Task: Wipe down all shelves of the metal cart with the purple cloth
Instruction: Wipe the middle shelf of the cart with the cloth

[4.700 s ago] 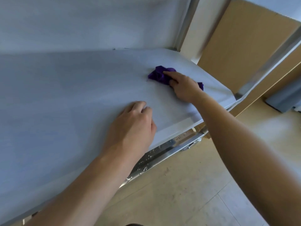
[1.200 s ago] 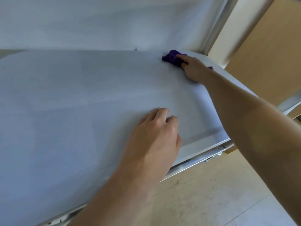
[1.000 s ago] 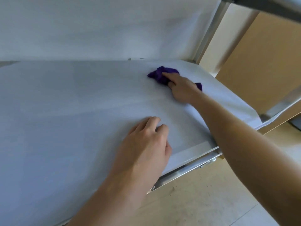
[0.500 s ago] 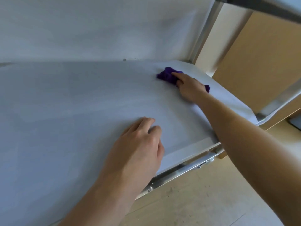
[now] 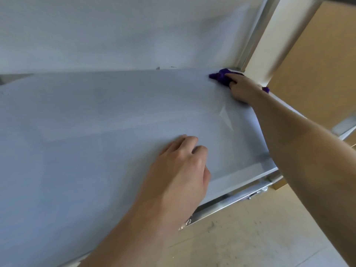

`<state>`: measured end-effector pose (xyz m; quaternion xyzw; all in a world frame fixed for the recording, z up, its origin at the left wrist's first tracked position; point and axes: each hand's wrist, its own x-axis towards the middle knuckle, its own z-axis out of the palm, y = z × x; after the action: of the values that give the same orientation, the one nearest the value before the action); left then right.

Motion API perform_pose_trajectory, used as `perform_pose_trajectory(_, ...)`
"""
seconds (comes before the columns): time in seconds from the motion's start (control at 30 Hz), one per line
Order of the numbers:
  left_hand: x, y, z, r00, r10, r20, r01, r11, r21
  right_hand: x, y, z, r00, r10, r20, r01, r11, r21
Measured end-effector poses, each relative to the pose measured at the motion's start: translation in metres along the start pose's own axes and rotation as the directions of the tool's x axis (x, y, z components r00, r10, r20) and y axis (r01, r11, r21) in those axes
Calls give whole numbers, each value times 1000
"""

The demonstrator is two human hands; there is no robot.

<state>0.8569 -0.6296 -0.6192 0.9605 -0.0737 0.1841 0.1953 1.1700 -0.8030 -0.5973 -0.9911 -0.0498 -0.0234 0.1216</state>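
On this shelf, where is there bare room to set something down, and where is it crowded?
Bare: the whole stretch of shelf left of the left hand, back to the rear panel, and the strip between the two hands. Crowded: the far right corner by the post, where the right hand holds the cloth.

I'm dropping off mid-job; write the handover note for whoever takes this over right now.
Left hand: rests on the shelf near its front edge, fingers loosely curled, holding nothing.
Right hand: grips the bunched purple cloth on the shelf's far right corner, by the upright post.
Done: cannot tell how much of this shelf is wiped.
To do: finish this shelf, then the cart's other shelves.
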Motion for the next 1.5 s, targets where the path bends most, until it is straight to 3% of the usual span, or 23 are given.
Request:
perform_pose_trajectory(0.3, -1, 0, -2, 998, -49, 38, 50, 999, -12, -93, -56, 9, 917, -388, 95, 388, 922, 22)
perform_pose_trajectory(0.43, -3, 1, -5, 998, -53, 46, 53, 999, -6, -160, -67, 12, 861, -507, 42, 506, 862, 24)
perform_pose_trajectory(0.6, -5, 3, -4, 999, -25, 20, 25, 1000, 15, -140, -67, 9, 880, -474, 37, 470, 878, 91)
perform_pose_trajectory(0.73, -4, 2, -2, 999, -14, 31, 15, 1000, -15, -58, -39, 11, 976, -215, -9, 216, 975, 55)
perform_pose_trajectory(0.83, -2, 5, 0, 1000, 0, 12, 0, 1000, -28, -6, -11, 6, 998, -58, -4, 58, 998, 39)
perform_pose_trajectory(1.03, 0, 6, 2, 1000, 18, 10, -18, 999, -39, 3, -10, 3, 1000, 4, -9, -4, 1000, 18)
perform_pose_trajectory(1.2, -1, 5, 3, 999, 15, -31, -16, 1000, -20, -25, -26, 2, 997, -81, 5, 81, 997, 7)
perform_pose_trajectory(1.3, -1, 5, 4, 998, 10, -68, -11, 1000, -7, -56, -50, 6, 979, -203, 23, 204, 979, -15)
perform_pose_trajectory(1.5, -2, 5, 1, 999, -31, -15, 31, 998, -51, -135, -98, 9, 865, -491, 104, 490, 871, 32)
